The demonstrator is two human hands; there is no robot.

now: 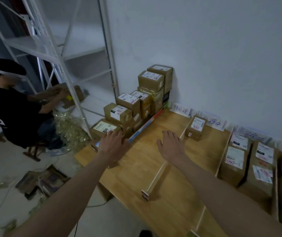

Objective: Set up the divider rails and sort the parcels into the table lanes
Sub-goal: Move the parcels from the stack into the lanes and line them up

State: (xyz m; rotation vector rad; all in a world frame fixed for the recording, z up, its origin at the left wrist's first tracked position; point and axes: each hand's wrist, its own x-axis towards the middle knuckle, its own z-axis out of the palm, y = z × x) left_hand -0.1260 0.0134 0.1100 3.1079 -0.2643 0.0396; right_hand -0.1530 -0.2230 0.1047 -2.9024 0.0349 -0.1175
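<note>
Parcels (130, 103), brown taped cartons with white labels, sit stacked beside both hands (112, 142), flat-fingered and empty.

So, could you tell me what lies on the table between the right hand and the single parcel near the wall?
Head view: one wooden divider rail lies between the right hand and that parcel.

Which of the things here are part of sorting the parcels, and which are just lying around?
Part of the job:
- stacked parcels at the table's left edge
- lone parcel in the second lane
- sorted parcels in the right lanes
- divider rail
- lane labels
- left hand, right hand, both open

Just lying about:
- metal shelving
- gold foil on the floor
- seated person
</note>
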